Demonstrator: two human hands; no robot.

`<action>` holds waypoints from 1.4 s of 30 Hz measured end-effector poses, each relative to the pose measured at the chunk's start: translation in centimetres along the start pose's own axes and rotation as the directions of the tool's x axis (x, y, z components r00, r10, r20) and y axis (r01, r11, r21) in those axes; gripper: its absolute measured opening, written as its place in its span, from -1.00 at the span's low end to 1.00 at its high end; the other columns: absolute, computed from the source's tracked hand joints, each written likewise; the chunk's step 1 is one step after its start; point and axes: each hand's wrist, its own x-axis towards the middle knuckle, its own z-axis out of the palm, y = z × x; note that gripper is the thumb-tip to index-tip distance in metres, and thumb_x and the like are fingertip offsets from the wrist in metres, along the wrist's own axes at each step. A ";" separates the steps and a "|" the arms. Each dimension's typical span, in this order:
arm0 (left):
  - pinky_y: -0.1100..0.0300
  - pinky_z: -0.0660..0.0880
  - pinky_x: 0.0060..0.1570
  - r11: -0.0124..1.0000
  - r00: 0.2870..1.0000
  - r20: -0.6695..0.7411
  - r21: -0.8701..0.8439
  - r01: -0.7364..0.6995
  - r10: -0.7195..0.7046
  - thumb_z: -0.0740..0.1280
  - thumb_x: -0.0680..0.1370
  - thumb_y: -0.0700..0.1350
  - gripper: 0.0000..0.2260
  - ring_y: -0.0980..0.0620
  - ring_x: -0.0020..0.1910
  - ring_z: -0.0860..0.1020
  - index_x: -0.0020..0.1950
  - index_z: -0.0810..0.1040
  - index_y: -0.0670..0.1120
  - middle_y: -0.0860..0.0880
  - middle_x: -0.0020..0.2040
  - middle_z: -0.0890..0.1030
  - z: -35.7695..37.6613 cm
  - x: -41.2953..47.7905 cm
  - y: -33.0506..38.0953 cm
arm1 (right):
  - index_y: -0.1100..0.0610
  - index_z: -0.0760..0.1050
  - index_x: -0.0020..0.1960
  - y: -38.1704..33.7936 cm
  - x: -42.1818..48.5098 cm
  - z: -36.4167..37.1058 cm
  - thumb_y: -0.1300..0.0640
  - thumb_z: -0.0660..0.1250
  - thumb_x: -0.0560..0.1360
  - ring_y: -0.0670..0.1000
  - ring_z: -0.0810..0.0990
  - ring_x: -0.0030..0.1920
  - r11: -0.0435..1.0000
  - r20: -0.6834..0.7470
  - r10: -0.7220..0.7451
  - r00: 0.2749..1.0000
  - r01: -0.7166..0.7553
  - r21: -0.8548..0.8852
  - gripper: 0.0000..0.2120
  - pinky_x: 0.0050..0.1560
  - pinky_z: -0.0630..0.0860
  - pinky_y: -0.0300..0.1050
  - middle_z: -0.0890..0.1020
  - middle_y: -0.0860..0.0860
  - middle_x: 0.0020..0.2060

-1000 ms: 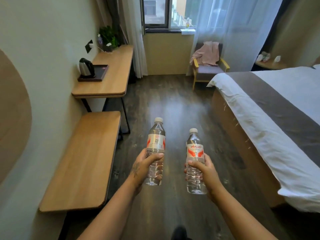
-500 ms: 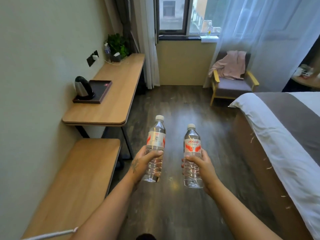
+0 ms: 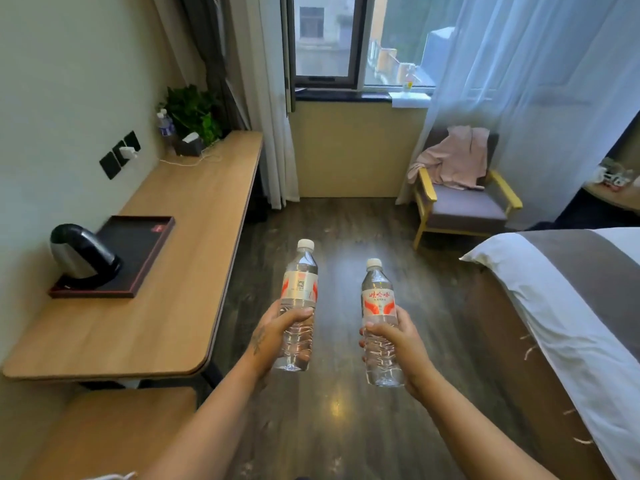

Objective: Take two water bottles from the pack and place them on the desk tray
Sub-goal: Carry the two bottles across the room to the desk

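I hold two clear water bottles with white caps and red-and-silver labels upright over the dark wood floor. My left hand (image 3: 277,332) grips the lower half of the left bottle (image 3: 300,285). My right hand (image 3: 394,344) grips the right bottle (image 3: 378,299), which sits slightly lower. The dark rectangular tray (image 3: 145,244) lies on the wooden desk (image 3: 166,306) to the left of my hands, with a black and steel kettle (image 3: 81,254) standing on its near end. The pack is out of view.
A lower wooden bench (image 3: 114,434) stands below the desk's near end. The bed (image 3: 571,306) fills the right side. At the desk's far end are a plant (image 3: 194,112), a small bottle (image 3: 165,128) and a charger cable. An armchair (image 3: 464,199) with pink cloth sits under the window.
The view has moved forward along the room: desk, tray and kettle are nearer and larger, the bench has slid down the frame. Both hands still hold their bottles upright in front.
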 end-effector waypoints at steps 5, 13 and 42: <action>-0.12 0.65 0.17 1.000 1.000 0.018 0.009 -0.005 0.004 0.49 0.44 0.07 -0.37 -0.20 0.13 0.73 0.48 0.50 -0.09 -0.25 0.28 0.69 -1.0 11.4 5.4 | 0.19 0.42 0.37 -5.5 10.7 1.4 0.13 0.54 0.34 0.27 0.70 -0.13 1.000 0.000 -0.005 1.000 0.005 0.029 -0.36 -0.08 0.67 0.21 0.64 0.46 0.11; 0.07 0.70 -0.06 0.998 1.000 -0.025 -0.055 0.009 -0.011 0.51 0.45 0.03 -0.45 -0.07 -0.03 0.79 0.42 0.54 -0.08 -0.18 0.16 0.73 -1.5 31.9 10.4 | 0.05 0.46 0.27 -11.7 32.5 2.7 0.07 0.51 0.38 0.23 0.73 -0.12 0.999 0.040 -0.038 0.998 0.038 0.007 -0.50 -0.12 0.72 0.14 0.66 0.34 0.10; 0.05 0.67 -0.19 0.990 0.995 -0.085 -0.139 0.040 -0.052 0.56 0.41 0.02 -0.48 -0.06 -0.15 0.74 0.36 0.61 -0.05 -0.14 -0.01 0.73 -12.8 79.6 29.8 | 0.04 0.44 0.35 -29.9 81.1 15.5 -0.05 0.59 0.27 0.35 0.75 -0.01 0.999 0.069 -0.023 0.997 0.025 -0.038 -0.29 -0.03 0.73 0.24 0.67 0.31 0.14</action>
